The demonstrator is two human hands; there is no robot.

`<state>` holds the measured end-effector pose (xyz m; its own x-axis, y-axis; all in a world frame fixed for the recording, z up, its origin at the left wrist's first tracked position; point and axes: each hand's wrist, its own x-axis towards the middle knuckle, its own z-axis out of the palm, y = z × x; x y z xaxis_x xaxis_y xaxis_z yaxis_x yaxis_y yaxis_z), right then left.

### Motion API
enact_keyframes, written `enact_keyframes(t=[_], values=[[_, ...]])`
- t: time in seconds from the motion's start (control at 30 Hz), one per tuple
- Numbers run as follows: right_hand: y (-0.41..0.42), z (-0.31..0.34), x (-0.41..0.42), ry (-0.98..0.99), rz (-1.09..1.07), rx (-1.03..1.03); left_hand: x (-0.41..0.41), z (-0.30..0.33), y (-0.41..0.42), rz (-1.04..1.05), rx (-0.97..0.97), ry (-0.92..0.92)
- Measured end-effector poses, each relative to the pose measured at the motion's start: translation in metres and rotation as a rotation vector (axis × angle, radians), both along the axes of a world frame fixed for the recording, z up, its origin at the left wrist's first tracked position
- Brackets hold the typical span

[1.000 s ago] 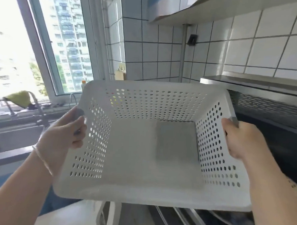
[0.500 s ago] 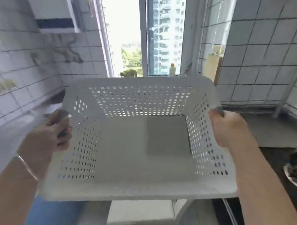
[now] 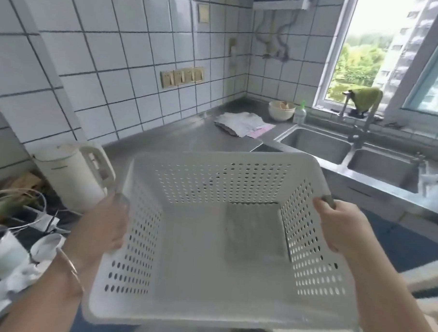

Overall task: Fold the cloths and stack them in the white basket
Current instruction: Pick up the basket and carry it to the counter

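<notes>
Head view: steel L-shaped counter (image 3: 179,139) along white tiled walls, double sink (image 3: 349,156) under the window; frame is motion-blurred.
White basket (image 3: 208,278): held in the air over the counter's near edge, tilted toward the camera; perforated walls, solid floor.
Basket contents: one folded grey cloth (image 3: 255,232) lying flat on the floor against the right wall; the floor beside it is bare.
Cloths pile (image 3: 242,123): crumpled white and pink cloths on the counter near the corner, well apart from the basket, left of the sink.
Kettle (image 3: 74,177): cream, on the counter just beyond the left hand.
Left hand (image 3: 102,226): clasps the basket's left rim at its handle, fingers curled round the edge, bracelet at the wrist.
Right hand (image 3: 340,226): clasps the right rim at its grey handle, thumb on top, forearm stretched forward.
Step (judgement): basket being carried toward the unfolded pile; most folding not yet done.
Next move (judgement): set the basket level on bare steel near the pile, let go with both hands, then take one cloth.
</notes>
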<state>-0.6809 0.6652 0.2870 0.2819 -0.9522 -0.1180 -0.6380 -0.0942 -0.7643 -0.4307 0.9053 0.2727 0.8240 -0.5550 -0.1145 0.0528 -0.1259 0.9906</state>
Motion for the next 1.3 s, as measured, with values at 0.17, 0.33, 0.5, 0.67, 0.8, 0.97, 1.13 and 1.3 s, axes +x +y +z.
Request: enact_keyframes(t=[0.17,0.33,0.5,0.67,0.8,0.97,1.13,1.3], values=[[-0.028,-0.019,0.101,0.047,0.097,0.035,0.07,-0.02,-0.006,0.091,0.011,0.013],[-0.064,-0.026,0.206,0.094,0.13,0.085,0.171,-0.035,-0.033,0.087,0.087,-0.003],[-0.102,-0.026,0.29,0.14,0.131,0.106,0.253,-0.039,-0.07,0.058,0.109,-0.026],[-0.15,-0.035,0.369,0.176,0.179,0.093,0.321,-0.06,-0.105,0.076,0.201,-0.018],[-0.194,-0.051,0.432,0.225,0.266,0.128,0.356,-0.071,-0.128,0.139,0.262,0.006],[-0.264,-0.081,0.528,0.178,0.425,0.157,0.413,-0.082,-0.167,0.281,0.26,0.04],[-0.326,-0.084,0.627,0.152,0.557,0.176,0.462,-0.087,-0.213,0.433,0.209,0.083],[-0.368,-0.079,0.708,0.194,0.706,0.142,0.497,-0.092,-0.252,0.604,0.214,0.068]])
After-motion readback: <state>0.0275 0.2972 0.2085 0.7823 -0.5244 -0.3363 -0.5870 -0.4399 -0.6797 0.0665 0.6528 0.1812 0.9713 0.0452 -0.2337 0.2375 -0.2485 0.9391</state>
